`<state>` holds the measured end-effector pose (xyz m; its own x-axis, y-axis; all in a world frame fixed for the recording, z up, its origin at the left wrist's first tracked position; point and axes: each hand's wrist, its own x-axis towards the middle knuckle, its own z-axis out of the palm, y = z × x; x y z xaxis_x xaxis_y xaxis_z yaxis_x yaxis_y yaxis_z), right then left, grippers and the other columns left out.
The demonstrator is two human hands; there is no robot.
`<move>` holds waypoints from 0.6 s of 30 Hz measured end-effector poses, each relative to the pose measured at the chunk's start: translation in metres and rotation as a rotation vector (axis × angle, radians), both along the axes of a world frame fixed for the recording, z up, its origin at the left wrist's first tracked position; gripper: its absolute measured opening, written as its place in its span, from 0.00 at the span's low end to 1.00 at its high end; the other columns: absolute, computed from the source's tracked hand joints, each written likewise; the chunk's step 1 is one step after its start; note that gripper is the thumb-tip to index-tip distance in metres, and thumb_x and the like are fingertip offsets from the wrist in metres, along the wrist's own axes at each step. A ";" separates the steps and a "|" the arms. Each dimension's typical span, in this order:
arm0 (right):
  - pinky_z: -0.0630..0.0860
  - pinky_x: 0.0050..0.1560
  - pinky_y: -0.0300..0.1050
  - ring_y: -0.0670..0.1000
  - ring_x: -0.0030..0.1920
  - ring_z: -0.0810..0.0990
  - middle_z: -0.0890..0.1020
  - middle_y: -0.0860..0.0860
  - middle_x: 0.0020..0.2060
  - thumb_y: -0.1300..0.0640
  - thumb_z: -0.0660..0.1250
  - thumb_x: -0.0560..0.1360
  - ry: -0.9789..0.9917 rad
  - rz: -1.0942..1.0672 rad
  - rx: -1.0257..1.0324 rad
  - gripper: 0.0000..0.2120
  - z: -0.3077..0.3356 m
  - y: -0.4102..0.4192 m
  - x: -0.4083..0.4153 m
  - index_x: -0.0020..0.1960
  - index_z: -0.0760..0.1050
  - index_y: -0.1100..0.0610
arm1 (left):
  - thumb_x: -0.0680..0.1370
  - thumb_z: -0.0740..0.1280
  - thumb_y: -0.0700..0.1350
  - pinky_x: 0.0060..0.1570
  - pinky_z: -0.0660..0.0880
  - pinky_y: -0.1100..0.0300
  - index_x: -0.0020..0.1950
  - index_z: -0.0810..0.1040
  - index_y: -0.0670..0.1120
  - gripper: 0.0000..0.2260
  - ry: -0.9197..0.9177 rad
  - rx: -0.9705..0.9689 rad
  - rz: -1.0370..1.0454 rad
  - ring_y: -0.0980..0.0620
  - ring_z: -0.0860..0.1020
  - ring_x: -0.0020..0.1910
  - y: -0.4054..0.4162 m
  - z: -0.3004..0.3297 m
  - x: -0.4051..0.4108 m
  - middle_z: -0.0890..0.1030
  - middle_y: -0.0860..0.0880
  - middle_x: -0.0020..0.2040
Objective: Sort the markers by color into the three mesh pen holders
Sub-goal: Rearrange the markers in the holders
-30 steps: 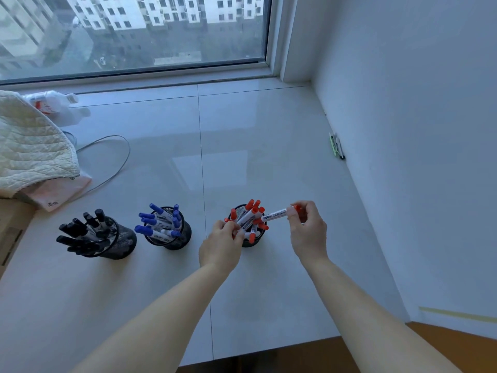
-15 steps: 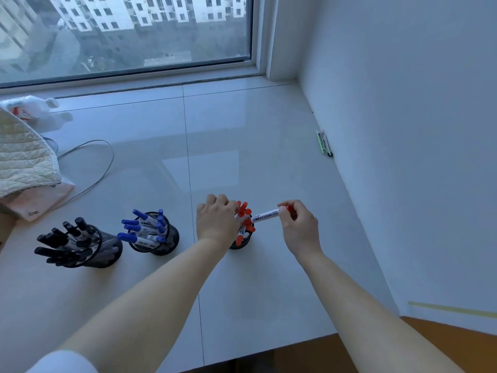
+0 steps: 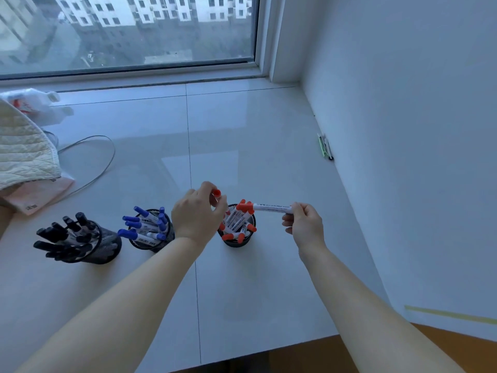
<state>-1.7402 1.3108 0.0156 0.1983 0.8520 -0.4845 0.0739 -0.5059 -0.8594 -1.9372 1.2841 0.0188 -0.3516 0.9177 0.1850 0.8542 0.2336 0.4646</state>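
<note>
Three black mesh pen holders stood in a row on the glossy white tiled sill [image 3: 242, 135]. The left holder [image 3: 103, 247] carried roughly nine black-capped markers [image 3: 60, 238]; the middle holder [image 3: 158, 242] about eight white markers with blue caps [image 3: 142, 224]; the right holder [image 3: 238, 242] around eight white markers with red caps [image 3: 236, 219]. The left hand [image 3: 197, 214] pinched one red-capped marker [image 3: 216, 193] above the right holder's rim. The right hand [image 3: 305, 224] pinched the tail of another white marker with a red cap [image 3: 269, 208], held level, cap over that holder.
</note>
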 end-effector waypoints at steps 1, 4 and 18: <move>0.72 0.34 0.39 0.47 0.32 0.75 0.77 0.51 0.33 0.57 0.58 0.77 0.051 -0.014 -0.033 0.07 0.001 0.002 -0.002 0.43 0.72 0.57 | 0.75 0.65 0.52 0.34 0.65 0.60 0.45 0.73 0.48 0.08 -0.022 0.003 0.044 0.50 0.71 0.32 0.000 0.005 -0.004 0.73 0.55 0.32; 0.70 0.34 0.40 0.47 0.33 0.73 0.77 0.51 0.35 0.59 0.58 0.78 0.252 -0.042 -0.120 0.05 0.005 0.006 -0.008 0.44 0.71 0.56 | 0.76 0.63 0.54 0.34 0.67 0.59 0.45 0.70 0.51 0.07 -0.217 -0.045 0.202 0.49 0.73 0.34 0.000 0.012 -0.015 0.75 0.54 0.34; 0.74 0.41 0.38 0.45 0.44 0.80 0.81 0.53 0.46 0.63 0.66 0.75 0.136 0.378 -0.013 0.08 0.007 -0.002 -0.034 0.46 0.71 0.52 | 0.78 0.62 0.45 0.45 0.71 0.59 0.60 0.74 0.52 0.11 -1.720 -0.139 0.195 0.57 0.77 0.43 -0.029 0.016 -0.030 0.84 0.55 0.47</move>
<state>-1.7738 1.3087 0.0231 -0.1947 0.8463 -0.4958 0.1434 -0.4755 -0.8680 -1.9676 1.2547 0.0353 -0.1445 0.8165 -0.5590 -0.5979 0.3781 0.7068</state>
